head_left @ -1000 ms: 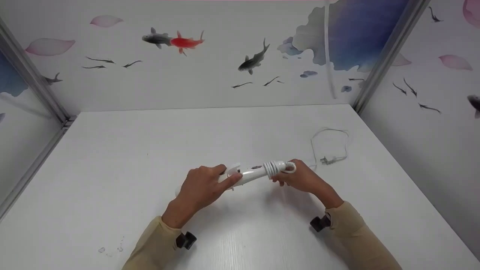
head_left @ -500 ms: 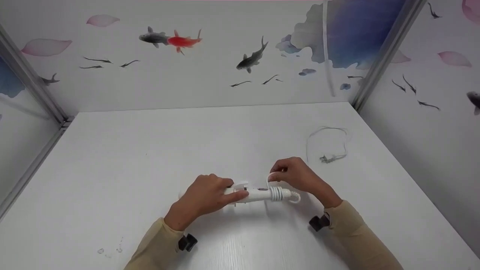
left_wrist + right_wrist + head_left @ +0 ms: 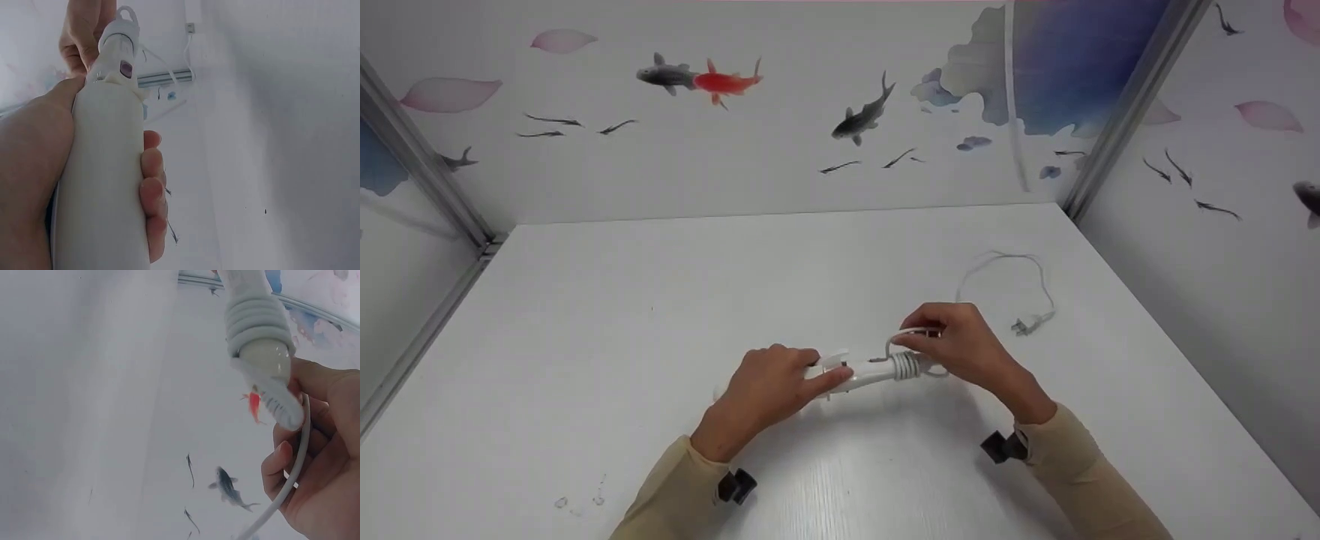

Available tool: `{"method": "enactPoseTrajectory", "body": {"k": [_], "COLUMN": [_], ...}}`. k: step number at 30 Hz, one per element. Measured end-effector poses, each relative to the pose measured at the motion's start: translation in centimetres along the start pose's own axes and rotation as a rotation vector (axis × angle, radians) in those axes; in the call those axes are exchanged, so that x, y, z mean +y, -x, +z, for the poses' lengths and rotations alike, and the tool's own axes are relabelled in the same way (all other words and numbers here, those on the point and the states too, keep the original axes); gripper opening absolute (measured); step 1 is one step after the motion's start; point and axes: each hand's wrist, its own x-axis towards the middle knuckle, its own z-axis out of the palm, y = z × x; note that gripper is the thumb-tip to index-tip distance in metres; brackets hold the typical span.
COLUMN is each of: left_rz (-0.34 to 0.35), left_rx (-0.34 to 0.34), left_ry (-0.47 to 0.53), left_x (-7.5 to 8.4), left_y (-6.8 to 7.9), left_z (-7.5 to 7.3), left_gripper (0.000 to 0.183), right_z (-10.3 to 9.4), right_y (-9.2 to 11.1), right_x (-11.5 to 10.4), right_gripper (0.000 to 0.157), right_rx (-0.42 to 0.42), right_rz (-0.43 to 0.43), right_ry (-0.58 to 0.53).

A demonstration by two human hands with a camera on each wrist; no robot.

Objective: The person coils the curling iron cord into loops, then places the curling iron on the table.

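A white curling iron (image 3: pixel 876 370) with a lever on its side lies across the middle of the head view, held above the table. My left hand (image 3: pixel 769 397) grips its thick body, fingers wrapped round the far side in the left wrist view. Several turns of white cord (image 3: pixel 259 323) are wound round the handle's end, near a small dark button (image 3: pixel 126 69). My right hand (image 3: pixel 960 345) pinches the cord beside the handle, with a stretch of it arching over to the coils. In the right wrist view, the ribbed cord sleeve (image 3: pixel 275 405) bends close to the fingers.
The cord's loose end lies in a loop (image 3: pixel 1041 274) on the white table (image 3: pixel 697 285), behind my right hand, ending in a plug (image 3: pixel 1033 324). White panels with painted fish (image 3: pixel 864 120) stand at the back and sides.
My right hand has come from under the handle's end up over it, then rightward with the cord. The handle dipped and rose again. The loose loop and plug have shifted slightly.
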Motion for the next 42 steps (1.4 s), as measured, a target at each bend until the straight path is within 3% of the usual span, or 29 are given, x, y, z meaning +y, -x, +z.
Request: {"method": "enactPoseTrajectory", "body": {"k": [4, 11, 19, 24, 28, 36, 42], "left_rz": [-0.061, -0.138, -0.171, -0.2, -0.189, -0.122, -0.075], "left_rx": [0.035, 0.175, 0.339, 0.334, 0.317, 0.327, 0.318], "left_ry": [-0.034, -0.04, -0.023, 0.012, 0.024, 0.024, 0.019], "left_x": [0.0, -0.1, -1.3, -1.3, -1.1, -0.5, 0.0], "left_y": [-0.1, -0.1, -0.1, -0.2, -0.1, 0.2, 0.4], "left_z": [-0.1, -0.3, -0.6, -1.1, -1.1, -1.2, -1.2], "left_gripper": [0.059, 0.061, 0.055, 0.058, 0.058, 0.053, 0.052], "right_z": [0.1, 0.3, 0.3, 0.2, 0.2, 0.5, 1.3], "right_y": [0.2, 0.3, 0.3, 0.2, 0.2, -0.3, -0.8], "right_x": [-0.6, -1.4, -1.2, -0.8, -0.2, 1.3, 2.5], "right_gripper": [0.016, 0.02, 0.021, 0.022, 0.023, 0.02, 0.021], "right_rx": [0.022, 0.031, -0.145, -0.273, -0.318, -0.257, -0.203], "right_rz": [-0.048, -0.087, -0.026, 0.012, 0.035, 0.093, 0.082], "right_ry": [-0.003, -0.007, -0.075, -0.018, -0.012, -0.05, -0.063]}}
